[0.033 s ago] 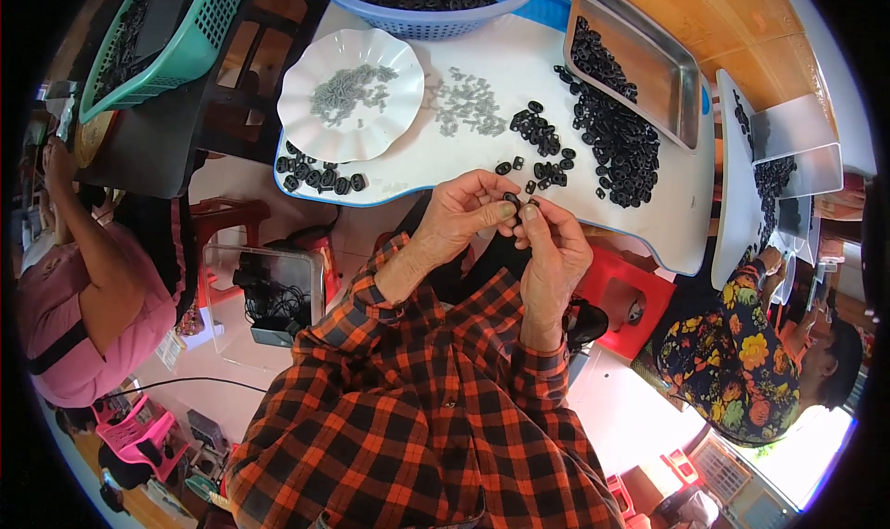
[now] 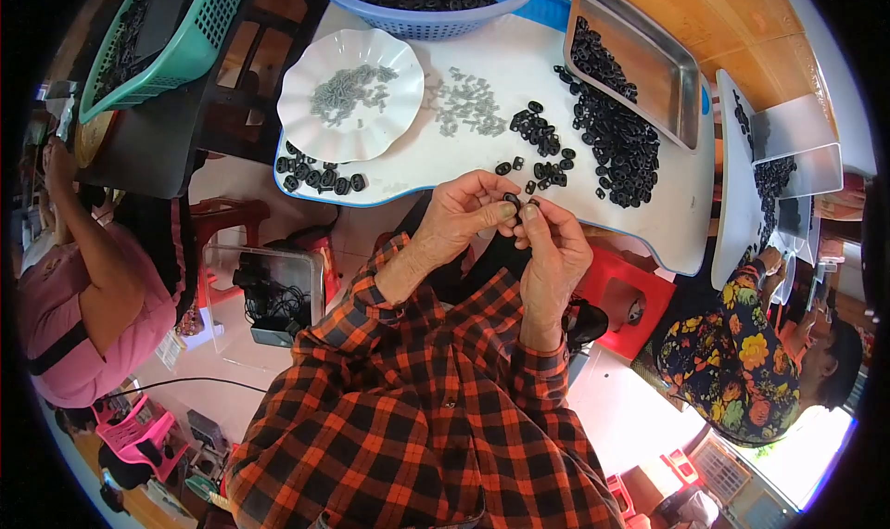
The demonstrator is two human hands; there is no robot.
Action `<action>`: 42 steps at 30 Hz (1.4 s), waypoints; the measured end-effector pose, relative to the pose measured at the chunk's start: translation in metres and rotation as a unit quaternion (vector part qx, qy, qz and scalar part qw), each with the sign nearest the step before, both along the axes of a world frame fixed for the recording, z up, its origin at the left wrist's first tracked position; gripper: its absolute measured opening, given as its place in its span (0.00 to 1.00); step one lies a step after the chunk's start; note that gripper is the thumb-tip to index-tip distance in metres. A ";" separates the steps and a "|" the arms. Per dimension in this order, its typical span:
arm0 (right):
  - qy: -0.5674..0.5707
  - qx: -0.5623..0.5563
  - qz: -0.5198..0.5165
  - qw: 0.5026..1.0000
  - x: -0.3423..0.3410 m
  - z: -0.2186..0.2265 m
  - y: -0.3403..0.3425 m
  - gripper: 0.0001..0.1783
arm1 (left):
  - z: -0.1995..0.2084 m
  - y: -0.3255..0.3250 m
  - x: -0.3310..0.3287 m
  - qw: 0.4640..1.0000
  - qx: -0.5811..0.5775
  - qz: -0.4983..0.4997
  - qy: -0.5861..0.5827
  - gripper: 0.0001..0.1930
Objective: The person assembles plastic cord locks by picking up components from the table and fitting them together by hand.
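In front of my chest, over the table's near edge, my left hand (image 2: 464,216) pinches a small black plastic cord-lock piece (image 2: 512,199) between thumb and fingertips. Close against it, the thumb and index finger of my right hand (image 2: 554,246) are closed on another small dark part, mostly hidden by the fingertips. Just beyond the hands, a loose group of black oval pieces (image 2: 536,132) lies on the white table (image 2: 464,163). Small grey springs (image 2: 468,102) are scattered to the left of that group. More springs lie in a white scalloped plate (image 2: 298,93).
A large heap of black pieces (image 2: 616,149) spills from a tilted metal tray (image 2: 681,93) at the right. A blue basket (image 2: 426,24) stands at the back. Finished-looking black pieces (image 2: 320,175) sit at the left edge. People work on both sides; a red stool (image 2: 635,293) is below.
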State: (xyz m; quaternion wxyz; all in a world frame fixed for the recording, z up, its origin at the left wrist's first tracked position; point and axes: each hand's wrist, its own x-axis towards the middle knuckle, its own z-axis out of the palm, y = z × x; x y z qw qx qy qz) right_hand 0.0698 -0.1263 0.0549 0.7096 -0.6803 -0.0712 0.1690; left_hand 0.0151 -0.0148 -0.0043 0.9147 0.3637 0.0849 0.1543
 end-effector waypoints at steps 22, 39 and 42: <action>0.038 0.030 -0.022 0.999 0.003 -0.012 0.002 0.07 | 0.008 -0.011 0.000 0.966 0.229 0.113 0.048 0.08; 0.031 0.030 0.011 0.999 0.002 -0.003 -0.001 0.07 | 0.002 0.003 -0.007 0.999 0.009 0.000 0.030 0.17; 0.036 0.026 0.014 0.999 0.003 -0.002 0.000 0.07 | 0.002 0.003 -0.006 1.000 -0.016 -0.003 0.017 0.16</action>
